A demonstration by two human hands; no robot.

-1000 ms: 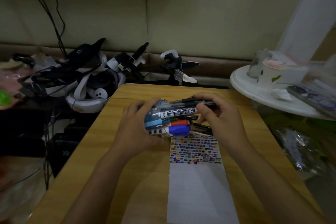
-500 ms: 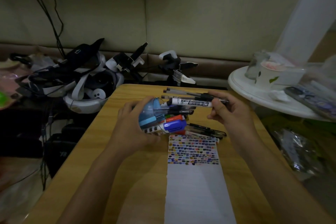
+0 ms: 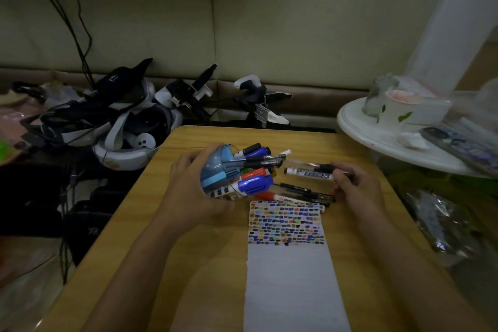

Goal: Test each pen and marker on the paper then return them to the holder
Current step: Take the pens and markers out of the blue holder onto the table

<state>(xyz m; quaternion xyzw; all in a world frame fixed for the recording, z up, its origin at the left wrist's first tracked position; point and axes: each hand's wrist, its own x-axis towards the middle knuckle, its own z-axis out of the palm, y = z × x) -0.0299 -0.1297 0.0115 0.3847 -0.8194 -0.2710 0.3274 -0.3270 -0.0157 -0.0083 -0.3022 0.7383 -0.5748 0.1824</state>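
Observation:
My left hand (image 3: 194, 186) grips a blue holder (image 3: 215, 174) tipped on its side, its mouth facing right and full of several pens and markers, among them a blue-capped marker (image 3: 254, 184). My right hand (image 3: 355, 186) holds a white marker with a black cap (image 3: 310, 173) together with a thin pen, level, just right of the holder's mouth. A long white paper (image 3: 289, 277) lies on the wooden table (image 3: 188, 277), its top part covered in small coloured test marks. A few pens, one a red-capped marker (image 3: 280, 197), lie at the paper's top edge.
Headsets, straps and cables (image 3: 121, 116) are piled left of the table's far corner. Black-and-white devices (image 3: 258, 101) stand behind the table. A round white side table (image 3: 377, 140) at the right carries a cup, a jar and a remote. A crumpled plastic bag (image 3: 436, 224) lies beside the right edge.
My right hand has drawn the white marker and a thin pen out of the holder and carried them to the right and down. My left hand keeps the holder tipped.

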